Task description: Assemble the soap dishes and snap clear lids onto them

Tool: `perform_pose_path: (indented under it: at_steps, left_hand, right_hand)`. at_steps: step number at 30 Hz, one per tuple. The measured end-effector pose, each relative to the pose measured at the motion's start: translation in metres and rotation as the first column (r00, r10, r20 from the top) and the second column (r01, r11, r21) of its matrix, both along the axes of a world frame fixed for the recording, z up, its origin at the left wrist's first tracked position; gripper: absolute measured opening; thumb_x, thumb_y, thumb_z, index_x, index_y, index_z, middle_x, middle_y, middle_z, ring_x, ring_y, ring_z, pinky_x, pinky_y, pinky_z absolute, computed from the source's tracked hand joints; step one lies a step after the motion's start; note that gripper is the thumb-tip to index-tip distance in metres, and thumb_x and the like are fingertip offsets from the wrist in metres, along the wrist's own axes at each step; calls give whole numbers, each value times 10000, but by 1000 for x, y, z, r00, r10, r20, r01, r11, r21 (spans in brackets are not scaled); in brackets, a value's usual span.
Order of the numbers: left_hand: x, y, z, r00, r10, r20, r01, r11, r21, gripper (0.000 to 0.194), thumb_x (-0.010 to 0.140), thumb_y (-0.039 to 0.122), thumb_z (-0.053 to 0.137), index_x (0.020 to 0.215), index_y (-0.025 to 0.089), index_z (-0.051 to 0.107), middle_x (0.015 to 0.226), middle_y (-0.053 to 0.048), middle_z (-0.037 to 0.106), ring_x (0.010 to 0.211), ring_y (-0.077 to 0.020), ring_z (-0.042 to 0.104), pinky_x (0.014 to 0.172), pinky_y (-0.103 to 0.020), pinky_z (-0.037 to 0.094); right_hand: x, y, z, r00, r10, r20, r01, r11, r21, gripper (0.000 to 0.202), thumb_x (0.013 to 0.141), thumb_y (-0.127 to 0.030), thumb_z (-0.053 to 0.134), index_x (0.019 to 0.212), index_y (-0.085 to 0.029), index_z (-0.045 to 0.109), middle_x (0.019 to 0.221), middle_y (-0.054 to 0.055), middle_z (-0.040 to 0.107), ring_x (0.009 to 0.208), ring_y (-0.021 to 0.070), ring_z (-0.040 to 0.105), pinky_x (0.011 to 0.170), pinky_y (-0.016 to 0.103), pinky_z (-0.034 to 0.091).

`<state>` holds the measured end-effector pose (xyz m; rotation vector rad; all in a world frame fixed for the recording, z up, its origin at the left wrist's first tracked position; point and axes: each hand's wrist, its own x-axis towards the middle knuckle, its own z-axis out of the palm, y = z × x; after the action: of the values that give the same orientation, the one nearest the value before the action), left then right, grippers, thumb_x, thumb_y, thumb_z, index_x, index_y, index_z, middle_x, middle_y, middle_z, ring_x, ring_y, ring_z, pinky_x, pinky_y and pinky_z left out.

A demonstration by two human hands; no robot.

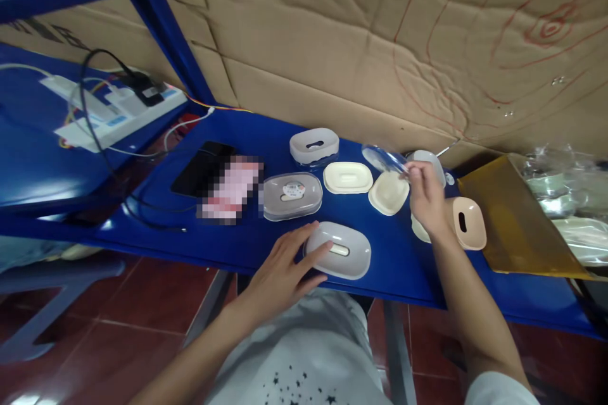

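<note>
A grey oval dish [355, 257] with a cream strip in its slot lies near the table's front edge. My left hand [289, 262] rests at its left side, fingers apart, fingertips on the dish. Farther right, my right hand [425, 193] pinches a clear plastic lid [380, 157], raised and tilted above a cream tray [389, 193]. Another cream tray [348, 177] sits left of that one. A grey dish under a clear cover with a round label [293, 189] lies behind my left hand. Partly hidden by my right forearm is a peach dish [469, 223].
At the back stands a grey slotted box [314, 146]. A black phone [202, 168] lies at the left, near a power strip [123, 117] with cables. On the right, a cardboard box [517, 221] adjoins plastic-wrapped items [586, 237]. Cardboard lines the back.
</note>
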<state>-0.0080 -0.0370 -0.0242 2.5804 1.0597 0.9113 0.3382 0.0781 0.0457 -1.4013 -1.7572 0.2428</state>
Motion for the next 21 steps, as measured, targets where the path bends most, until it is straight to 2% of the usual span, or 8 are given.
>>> perform_pose_path:
  at_steps: [3,6,9,11,13,16,18,21]
  left_hand:
    - [3,-1,4,988,46,148,-45,999,-14,785,1029,370,738,1689,367,313,1773,-168,271,1576,-405,439,1168,-604,561]
    - [7,0,11,980,-10,197,12,1000,-9,867,1008,376,765,1699,451,246,1833,-115,91,1613,-424,381,1175,-625,562]
    - [9,3,19,979,-102,177,108,994,-28,705,1063,311,685,1668,423,339,1817,-94,204,1603,-365,420,1187,-574,569]
    - [8,4,23,977,-103,188,115,992,-57,594,1095,264,619,1638,387,413,1747,-90,381,1548,-308,507,1177,-517,588]
    - [6,6,25,975,-40,216,61,994,-94,540,1099,263,612,1608,372,469,1684,-78,485,1492,-280,572,1173,-490,594]
    - [5,10,25,972,30,235,3,990,-140,544,1087,274,637,1605,355,489,1654,-75,529,1467,-278,598,1194,-489,576]
    - [6,14,26,975,12,223,25,986,-165,576,1096,237,606,1637,354,447,1654,-74,533,1478,-268,590,1211,-485,560]
    - [6,21,28,982,-35,184,72,977,-198,641,1103,233,587,1687,371,361,1690,-76,493,1528,-271,542,1241,-511,525]
  right_hand:
    - [-16,-51,10,923,-1,-386,-77,979,-188,401,1142,-566,392,1146,-256,647,756,-16,518,660,171,563,613,322,509]
    - [-40,-84,7,781,-20,-624,-343,821,-456,410,1078,-636,514,1119,-257,664,723,-48,407,543,134,429,476,282,412]
    - [-62,-102,-4,734,-24,-679,-478,692,-541,440,1067,-651,533,1179,-245,659,763,-34,481,532,114,426,455,256,405]
    - [-69,-111,-11,767,38,-641,-470,713,-520,438,1088,-628,508,1274,-254,640,897,19,615,635,134,564,555,273,534]
    - [-71,-120,-14,834,151,-530,-425,788,-444,459,1101,-606,498,1421,-290,589,1222,100,681,899,182,703,800,339,645]
    - [-68,-132,-15,908,327,-263,-401,860,-317,680,1024,-678,607,1600,-341,475,1686,156,420,1375,311,629,1111,470,594]
    - [-65,-137,-17,918,384,-96,-396,881,-259,783,969,-665,700,1641,-359,441,1769,147,308,1500,363,537,1180,523,551]
    - [-62,-137,-25,931,356,82,-338,924,-177,743,998,-516,738,1660,-386,427,1728,137,413,1480,356,571,1174,551,553]
